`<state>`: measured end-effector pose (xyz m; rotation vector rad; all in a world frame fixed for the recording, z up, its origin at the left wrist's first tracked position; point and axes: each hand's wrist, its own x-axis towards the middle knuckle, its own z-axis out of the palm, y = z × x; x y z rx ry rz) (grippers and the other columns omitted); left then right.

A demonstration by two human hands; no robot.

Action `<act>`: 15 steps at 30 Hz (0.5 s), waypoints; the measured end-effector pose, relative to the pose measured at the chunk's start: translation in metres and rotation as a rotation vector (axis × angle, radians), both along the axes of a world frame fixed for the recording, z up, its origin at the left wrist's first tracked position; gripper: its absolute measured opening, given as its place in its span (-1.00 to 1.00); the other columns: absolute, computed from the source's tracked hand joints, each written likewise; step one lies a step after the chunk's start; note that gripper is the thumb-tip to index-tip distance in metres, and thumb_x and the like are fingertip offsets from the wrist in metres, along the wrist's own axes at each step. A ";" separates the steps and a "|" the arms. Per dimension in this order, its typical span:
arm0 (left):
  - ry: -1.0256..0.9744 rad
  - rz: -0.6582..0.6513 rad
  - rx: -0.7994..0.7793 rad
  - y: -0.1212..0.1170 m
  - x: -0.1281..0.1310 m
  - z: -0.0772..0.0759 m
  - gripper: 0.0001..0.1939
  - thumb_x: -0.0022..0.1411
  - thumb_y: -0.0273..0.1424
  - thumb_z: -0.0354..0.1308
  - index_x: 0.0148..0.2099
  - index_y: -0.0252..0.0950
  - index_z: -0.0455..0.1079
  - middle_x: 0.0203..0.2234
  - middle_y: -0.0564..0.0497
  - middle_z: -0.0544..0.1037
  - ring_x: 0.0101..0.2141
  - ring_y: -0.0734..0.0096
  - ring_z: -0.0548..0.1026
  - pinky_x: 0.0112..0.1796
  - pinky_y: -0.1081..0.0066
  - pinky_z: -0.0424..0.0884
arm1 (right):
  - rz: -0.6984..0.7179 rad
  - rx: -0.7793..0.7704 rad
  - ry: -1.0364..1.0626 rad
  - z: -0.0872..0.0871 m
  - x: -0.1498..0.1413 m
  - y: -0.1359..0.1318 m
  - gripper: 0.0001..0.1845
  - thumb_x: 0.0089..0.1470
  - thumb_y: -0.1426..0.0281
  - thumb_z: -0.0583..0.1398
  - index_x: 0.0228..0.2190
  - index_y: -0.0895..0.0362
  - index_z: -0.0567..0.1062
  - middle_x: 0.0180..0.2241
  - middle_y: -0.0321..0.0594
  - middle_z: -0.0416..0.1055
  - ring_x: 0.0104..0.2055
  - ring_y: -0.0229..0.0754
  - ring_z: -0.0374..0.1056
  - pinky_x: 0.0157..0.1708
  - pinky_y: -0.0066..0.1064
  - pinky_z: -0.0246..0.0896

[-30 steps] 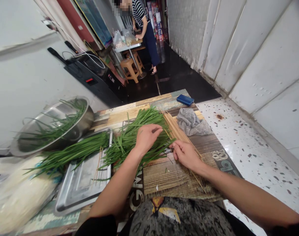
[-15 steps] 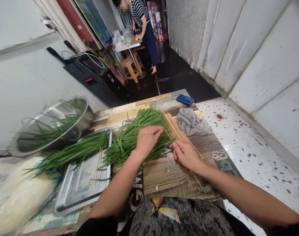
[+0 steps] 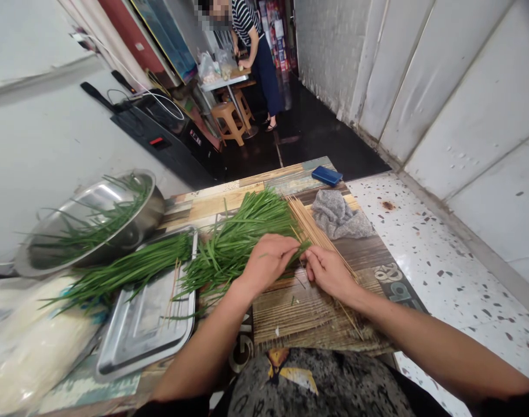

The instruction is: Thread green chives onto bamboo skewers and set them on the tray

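My left hand (image 3: 273, 258) is closed in a pinch, its fingertips at the ends of some garlic chives. My right hand (image 3: 327, 272) is pinched shut right beside it, and short green chive ends (image 3: 305, 247) show between the two hands. Whether the right fingers also grip a skewer is hidden. Beyond my left hand lies a loose heap of garlic chives (image 3: 247, 223) on the table. A bundle of thin bamboo skewers (image 3: 314, 226) runs past my right hand, partly under the wrist.
Left of the heap, a metal tray (image 3: 145, 330) bears chives and a few skewers. A steel bowl (image 3: 153, 200) with chives stands behind it; a plastic bag of pale food (image 3: 38, 353) lies nearer. A grey cloth (image 3: 340, 217) and blue box (image 3: 327, 176) lie right. A person (image 3: 258, 52) works at a far table.
My left hand has moved right and slightly toward me, to meet my right hand at the chive ends. My right hand has stayed nearly in place.
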<state>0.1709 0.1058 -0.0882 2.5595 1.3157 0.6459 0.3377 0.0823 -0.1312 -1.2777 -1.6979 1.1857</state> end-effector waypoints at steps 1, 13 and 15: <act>0.002 0.040 0.004 0.000 -0.003 0.003 -0.79 0.23 -0.34 0.03 -0.24 -0.22 0.50 -0.29 0.01 0.59 -0.27 0.39 0.50 -0.19 0.40 0.35 | 0.000 -0.004 0.002 0.001 0.000 0.000 -0.73 0.17 0.37 -0.09 -0.44 0.13 0.35 -0.74 -0.42 0.25 -0.67 -0.32 0.22 -0.51 -0.51 0.12; 0.345 0.164 0.063 0.026 -0.010 0.008 -0.87 0.16 -0.33 0.13 -0.29 -0.18 0.50 -0.38 -0.02 0.49 -0.29 0.28 0.35 -0.25 0.24 0.11 | -0.056 -0.023 -0.094 0.002 0.001 -0.001 -0.72 0.14 0.41 -0.07 -0.46 0.14 0.40 -0.74 -0.40 0.29 -0.65 -0.30 0.24 -0.51 -0.50 0.11; 0.367 0.184 0.060 0.028 -0.008 0.006 -0.86 0.16 -0.34 0.12 -0.28 -0.19 0.50 -0.38 -0.04 0.48 -0.28 0.27 0.33 -0.26 0.24 0.09 | -0.061 -0.034 -0.122 0.002 0.002 -0.001 -0.71 0.13 0.43 -0.07 -0.45 0.15 0.41 -0.75 -0.39 0.29 -0.66 -0.30 0.24 -0.51 -0.50 0.11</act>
